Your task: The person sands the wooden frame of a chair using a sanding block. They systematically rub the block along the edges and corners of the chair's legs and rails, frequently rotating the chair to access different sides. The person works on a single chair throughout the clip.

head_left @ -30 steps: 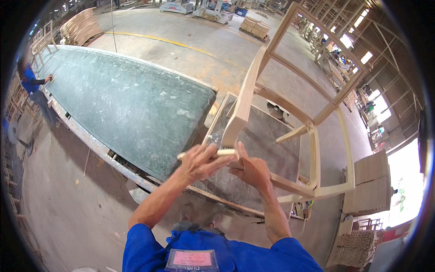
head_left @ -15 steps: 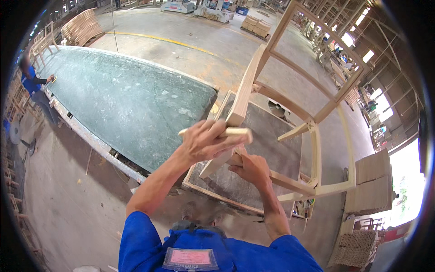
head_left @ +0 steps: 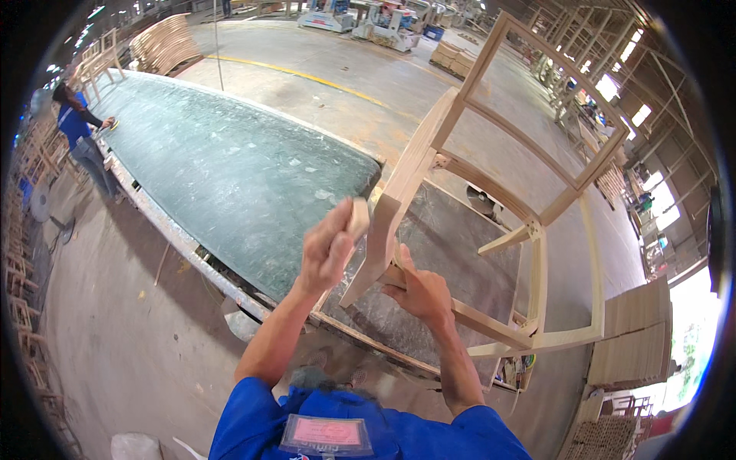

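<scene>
A bare wooden chair frame lies on its side, its open back frame toward the upper right. My left hand is closed around a pale, flat-edged block, possibly a sanding block; most of it is hidden by my fingers. The block is just left of the chair's wide, angled leg, and I cannot tell whether the two touch. My right hand is wrapped round a rail of the chair frame, close to that leg. Beneath the chair is a low, dark-topped work table with a wooden edge.
A long green-topped table runs to the far left, where a co-worker in blue stands beside it. Stacked wooden panels stand at the right. Cartons or boards and machines are at the back.
My left hand has swung left and turned upright with the block, off the leg's face it was over. My right hand keeps its grip on the rail. The view has shifted slightly.
</scene>
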`<move>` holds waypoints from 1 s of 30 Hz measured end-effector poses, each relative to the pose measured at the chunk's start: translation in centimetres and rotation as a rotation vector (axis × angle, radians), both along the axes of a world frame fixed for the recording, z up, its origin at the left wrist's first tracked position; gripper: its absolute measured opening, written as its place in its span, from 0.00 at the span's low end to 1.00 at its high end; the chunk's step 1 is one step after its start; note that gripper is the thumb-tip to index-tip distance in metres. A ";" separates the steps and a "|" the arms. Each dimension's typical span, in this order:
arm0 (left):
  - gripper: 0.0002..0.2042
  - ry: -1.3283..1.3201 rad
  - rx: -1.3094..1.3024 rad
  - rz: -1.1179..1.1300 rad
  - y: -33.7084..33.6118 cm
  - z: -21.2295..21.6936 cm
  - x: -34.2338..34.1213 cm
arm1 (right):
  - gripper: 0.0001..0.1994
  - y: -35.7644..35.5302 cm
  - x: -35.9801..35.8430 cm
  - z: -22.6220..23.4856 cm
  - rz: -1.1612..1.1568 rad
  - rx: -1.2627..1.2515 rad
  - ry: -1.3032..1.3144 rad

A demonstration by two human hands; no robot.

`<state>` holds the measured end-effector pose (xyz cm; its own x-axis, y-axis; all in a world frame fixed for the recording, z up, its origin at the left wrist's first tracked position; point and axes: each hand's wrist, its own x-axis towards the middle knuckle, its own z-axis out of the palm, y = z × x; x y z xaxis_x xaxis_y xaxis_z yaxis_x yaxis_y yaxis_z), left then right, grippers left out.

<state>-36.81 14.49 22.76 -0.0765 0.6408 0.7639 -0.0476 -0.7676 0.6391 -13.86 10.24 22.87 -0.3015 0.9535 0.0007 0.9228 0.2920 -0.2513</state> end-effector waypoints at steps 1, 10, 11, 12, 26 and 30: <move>0.23 -0.142 -0.172 -0.120 0.0 0.8 -0.2 | 0.45 0.1 -0.3 0.2 0.004 -0.023 0.020; 0.27 -0.019 0.064 -0.323 6.6 1.0 1.3 | 0.41 1.2 0.0 -1.8 -0.077 -0.009 0.813; 0.26 0.043 0.061 -0.249 8.3 1.9 1.6 | 0.41 1.3 -1.3 -1.8 -0.087 -0.022 0.893; 0.21 -0.053 0.156 -0.112 10.7 2.5 2.4 | 0.41 1.8 -3.0 -1.8 -0.079 -0.040 0.971; 0.20 -0.171 0.078 -0.378 17.2 4.7 4.8 | 0.51 0.2 -4.8 -5.0 -0.385 -0.118 1.627; 0.20 -0.088 0.347 -0.323 9.9 0.2 3.7 | 0.49 1.4 -6.6 -2.1 -0.429 -0.063 1.571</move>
